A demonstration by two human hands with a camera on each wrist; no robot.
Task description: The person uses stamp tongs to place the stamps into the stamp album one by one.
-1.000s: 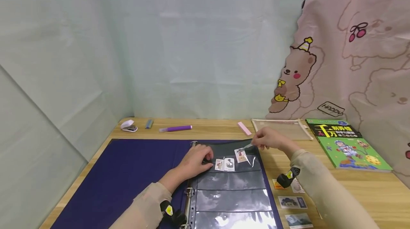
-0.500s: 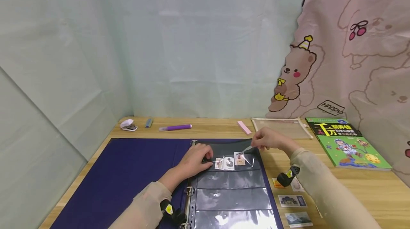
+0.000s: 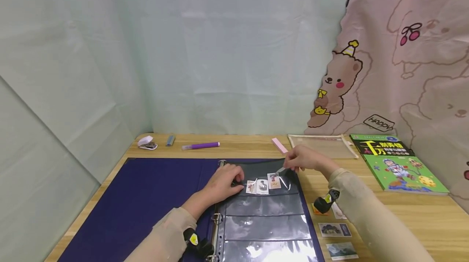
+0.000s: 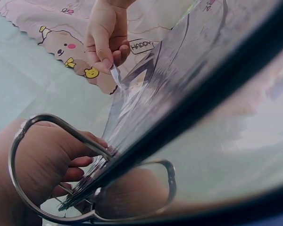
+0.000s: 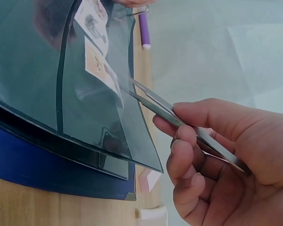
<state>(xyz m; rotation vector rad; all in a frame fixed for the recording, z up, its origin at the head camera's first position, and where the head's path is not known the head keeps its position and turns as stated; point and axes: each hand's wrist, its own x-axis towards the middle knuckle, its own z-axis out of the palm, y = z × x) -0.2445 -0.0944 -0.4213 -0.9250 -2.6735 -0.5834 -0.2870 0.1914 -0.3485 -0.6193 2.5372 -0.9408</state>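
Note:
My right hand [image 3: 302, 158] pinches metal tweezers [image 5: 160, 110] between thumb and fingers. In the right wrist view, their tips stand slightly apart near the upper edge of a stamp [image 5: 101, 66]. That stamp [image 3: 274, 181], slightly tilted, overlaps the top pocket of a clear-pocketed black album page [image 3: 267, 205]. To its left in the same row are a black-and-white stamp [image 3: 262, 186] and a reddish stamp [image 3: 250, 187]. My left hand [image 3: 224, 181] rests with bent fingers on the page's upper left part, beside the top binder ring [image 4: 16, 160].
The navy binder cover [image 3: 161, 192] lies open on the left. More stamps [image 3: 334, 230] lie right of the binder. Behind it are a stapler [image 3: 147, 143], purple marker [image 3: 201, 146], pink block [image 3: 279, 146] and mesh pouch [image 3: 322, 142]. A green book [image 3: 399, 168] lies far right.
The right-hand stamp has come down and straightened beside the other two. The right hand with the tweezers has shifted slightly left. My left hand has stayed in place.

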